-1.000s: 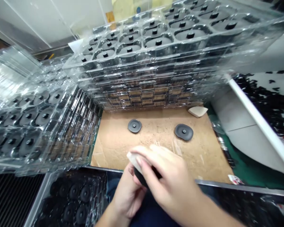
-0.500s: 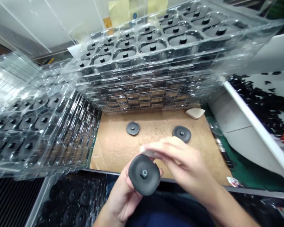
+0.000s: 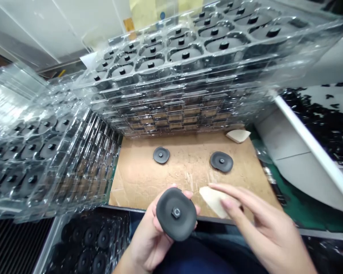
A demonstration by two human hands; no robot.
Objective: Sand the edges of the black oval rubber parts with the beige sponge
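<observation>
Black rubber-like disc (image 3: 176, 214) held up in the left hand (image 3: 145, 239), its stud facing the camera and its underside resting on the curled fingers (image 3: 193, 205), which cradle it just above the front edge of the cardboard (image 3: 188, 179). Right hand (image 3: 263, 224) is beside it, with fingers extended and slightly parted, their tips at a pale pad (image 3: 214, 201); whether they grip it cannot be told. Two flat discs (image 3: 161, 155) (image 3: 221, 161) lie apart on the cardboard, with a second pad (image 3: 238, 136) behind them. Progress: clear stacked trays (image 3: 160, 89) show filled pockets; a lower tray (image 3: 87, 243) also holds discs. Three discs are out of the trays.
</observation>
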